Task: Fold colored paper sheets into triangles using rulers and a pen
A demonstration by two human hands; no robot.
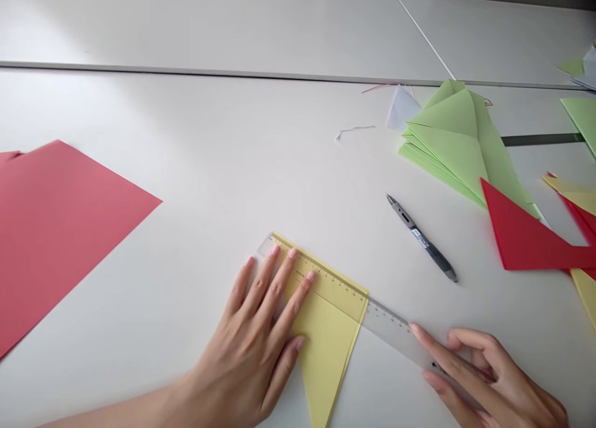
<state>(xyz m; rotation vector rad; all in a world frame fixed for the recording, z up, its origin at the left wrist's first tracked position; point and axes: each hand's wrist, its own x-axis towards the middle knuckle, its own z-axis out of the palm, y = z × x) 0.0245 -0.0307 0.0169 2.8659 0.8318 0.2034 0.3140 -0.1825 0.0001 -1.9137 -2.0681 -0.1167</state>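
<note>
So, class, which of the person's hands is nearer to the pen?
Right. The right hand is just below the pen in the picture, at one end of the clear ruler; the left hand is farther, to the pen's lower left.

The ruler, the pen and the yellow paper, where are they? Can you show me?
Ruler (385, 326): head view, on the middle of its clear strip.
Pen (421, 238): head view, on the middle of its barrel.
Yellow paper (327, 342): head view, on its uncovered middle.

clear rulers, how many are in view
1: the clear ruler lies across the yellow paper, with the left hand over one end and the right hand at the other. Any under the green paper stack would be hidden.
</note>
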